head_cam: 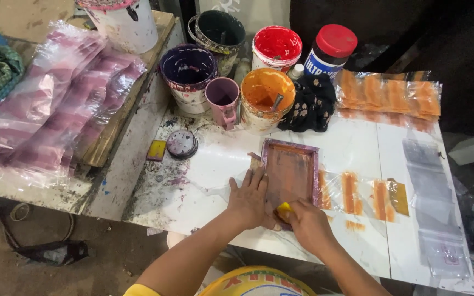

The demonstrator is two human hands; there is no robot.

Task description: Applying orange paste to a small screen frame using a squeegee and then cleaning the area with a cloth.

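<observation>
Screen frame (290, 171) sits mid-table on clear plastic, left hand (249, 198) flat, fingers spread along its left edge. Right hand (309, 223) pinches a yellow squeegee (284, 209) at the near rim. If that bracing hand slips, the orange print could smear.

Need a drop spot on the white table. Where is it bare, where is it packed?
Bare: white table between the black cloth and the printing frame; also the patch between the round lid and the left hand. Crowded: paint tubs such as the orange bucket at the back; right side covered by printed bags. The right hand holds a yellow squeegee.
</observation>
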